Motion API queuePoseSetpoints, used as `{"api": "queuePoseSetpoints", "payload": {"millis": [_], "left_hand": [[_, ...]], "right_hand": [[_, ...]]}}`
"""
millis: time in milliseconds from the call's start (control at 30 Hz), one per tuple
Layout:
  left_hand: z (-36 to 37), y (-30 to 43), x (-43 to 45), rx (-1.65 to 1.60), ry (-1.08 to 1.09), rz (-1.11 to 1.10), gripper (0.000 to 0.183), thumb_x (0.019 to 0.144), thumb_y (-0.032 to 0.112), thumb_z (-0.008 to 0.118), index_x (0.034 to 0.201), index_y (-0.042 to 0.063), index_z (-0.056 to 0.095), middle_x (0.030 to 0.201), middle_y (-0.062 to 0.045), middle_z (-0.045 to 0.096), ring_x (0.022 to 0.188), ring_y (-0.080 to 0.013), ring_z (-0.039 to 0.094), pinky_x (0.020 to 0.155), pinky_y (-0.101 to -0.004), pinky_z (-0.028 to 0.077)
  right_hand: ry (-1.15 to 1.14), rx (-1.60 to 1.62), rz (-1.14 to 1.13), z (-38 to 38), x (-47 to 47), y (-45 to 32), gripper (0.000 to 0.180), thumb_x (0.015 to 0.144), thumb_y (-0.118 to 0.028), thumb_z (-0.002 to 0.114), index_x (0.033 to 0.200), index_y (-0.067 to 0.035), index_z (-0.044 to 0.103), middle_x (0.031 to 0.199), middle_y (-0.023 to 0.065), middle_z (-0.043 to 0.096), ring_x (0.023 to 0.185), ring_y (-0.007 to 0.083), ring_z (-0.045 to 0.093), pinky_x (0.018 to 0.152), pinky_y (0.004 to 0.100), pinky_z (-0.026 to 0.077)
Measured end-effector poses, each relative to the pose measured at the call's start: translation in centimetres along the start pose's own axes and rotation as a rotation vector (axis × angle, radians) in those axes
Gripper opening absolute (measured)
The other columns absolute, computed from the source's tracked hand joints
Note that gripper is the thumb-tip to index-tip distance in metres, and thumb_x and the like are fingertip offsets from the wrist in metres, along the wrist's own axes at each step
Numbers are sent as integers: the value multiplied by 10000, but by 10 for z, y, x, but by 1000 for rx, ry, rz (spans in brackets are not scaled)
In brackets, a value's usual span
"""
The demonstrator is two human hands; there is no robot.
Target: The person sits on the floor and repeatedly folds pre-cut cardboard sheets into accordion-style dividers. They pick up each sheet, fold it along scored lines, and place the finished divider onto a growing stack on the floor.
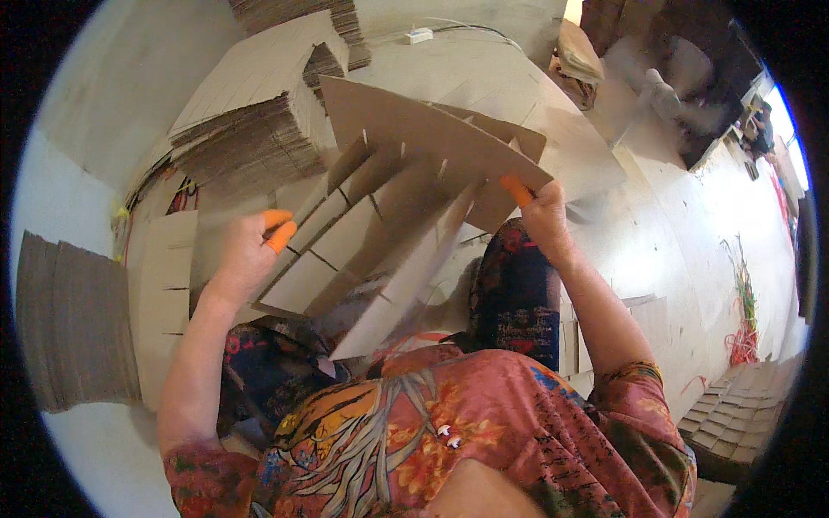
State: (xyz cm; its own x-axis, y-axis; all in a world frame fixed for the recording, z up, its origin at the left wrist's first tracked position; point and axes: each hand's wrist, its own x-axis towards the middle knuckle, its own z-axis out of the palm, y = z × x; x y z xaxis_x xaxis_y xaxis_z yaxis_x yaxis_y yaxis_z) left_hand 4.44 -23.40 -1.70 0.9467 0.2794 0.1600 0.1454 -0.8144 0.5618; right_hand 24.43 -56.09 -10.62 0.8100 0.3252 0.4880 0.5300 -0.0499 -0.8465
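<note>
My right hand (547, 213) grips the right end of a long brown cardboard divider sheet (414, 129), an orange finger cot on its thumb. Several slotted cardboard strips (324, 239) cross beneath this sheet and slant down toward my lap. Some of their edges sit at slots in the sheet. My left hand (249, 249) hovers beside the left ends of these strips, orange cots on thumb and forefinger. A small gap shows between those fingertips, and nothing is seen in them. Behind the long sheet, another cardboard piece (534, 139) is partly hidden.
A tall stack of cardboard sheets (246, 123) stands at the upper left. More stacked cardboard (78, 324) lies at far left. A white power strip (419, 35) rests farther off. Assembled dividers (738, 414) lie at lower right, near a bundle of red twine (741, 343).
</note>
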Motion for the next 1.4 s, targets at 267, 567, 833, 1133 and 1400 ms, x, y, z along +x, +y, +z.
{"api": "queuePoseSetpoints", "payload": {"millis": [267,567,833,1133,1400], "left_hand": [[11,52,22,195,94,323,251,844,164,635,1036,2,639,1017,-165,635,942,-311,604,804,-363,478],[51,95,51,60,-98,265,272,818,205,662,1003,5,646,855,-205,642,777,-355,617,683,-418,483],[93,87,71,-71,-369,182,267,846,122,638,1023,-75,607,868,-153,672,764,-161,606,700,-298,474],[88,98,58,-259,-388,137,259,851,145,626,1004,-63,618,844,-220,650,726,-265,617,690,-354,474],[91,97,53,-27,-150,349,250,833,188,652,1011,13,647,874,-198,647,786,-368,609,701,-394,488]], "right_hand": [[-54,-114,12,-14,0,-3,149,861,-64,631,983,18,659,827,60,679,751,77,555,653,275,469],[-99,-202,35,-24,-22,7,139,856,-83,631,929,33,657,806,145,686,721,142,615,648,281,477],[16,-336,-143,-26,-25,36,251,807,-162,703,660,25,624,588,236,540,479,362,449,459,370,404],[-151,42,-116,-33,-5,-24,374,809,-139,697,1147,-9,603,837,171,656,722,217,645,667,319,504],[-206,-244,-265,-48,19,-56,249,827,-67,651,1071,-37,618,813,159,644,679,256,620,643,312,489]]}}
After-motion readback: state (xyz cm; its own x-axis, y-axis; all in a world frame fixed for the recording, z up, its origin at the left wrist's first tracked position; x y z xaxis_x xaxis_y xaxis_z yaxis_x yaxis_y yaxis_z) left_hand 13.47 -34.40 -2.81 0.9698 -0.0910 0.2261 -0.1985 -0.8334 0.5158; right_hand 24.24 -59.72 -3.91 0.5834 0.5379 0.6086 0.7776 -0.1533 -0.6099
